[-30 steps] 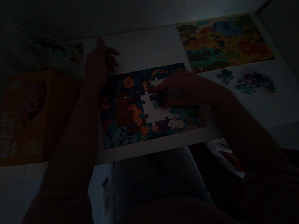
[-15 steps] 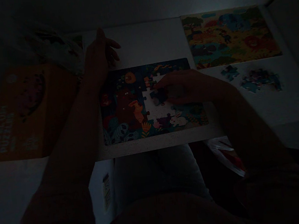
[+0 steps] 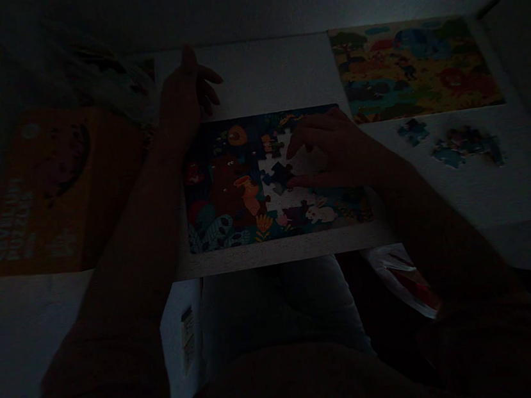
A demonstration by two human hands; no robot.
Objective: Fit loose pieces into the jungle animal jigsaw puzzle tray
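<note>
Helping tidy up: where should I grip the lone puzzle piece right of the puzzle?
Pinch the lone puzzle piece by two opposite tabs, coming straight down from above. It seems to lie flat on the white table, and the pile sits apart to its right, leaving its edges free.

puzzle pieces (image 3: pixel 465 147), too dark, perhaps overlapping

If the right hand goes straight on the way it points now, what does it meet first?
Probably the dark jigsaw piece lying in the puzzle's white gap, just ahead of the fingertips of the right hand. The picture is dim, so they may already touch.
</note>
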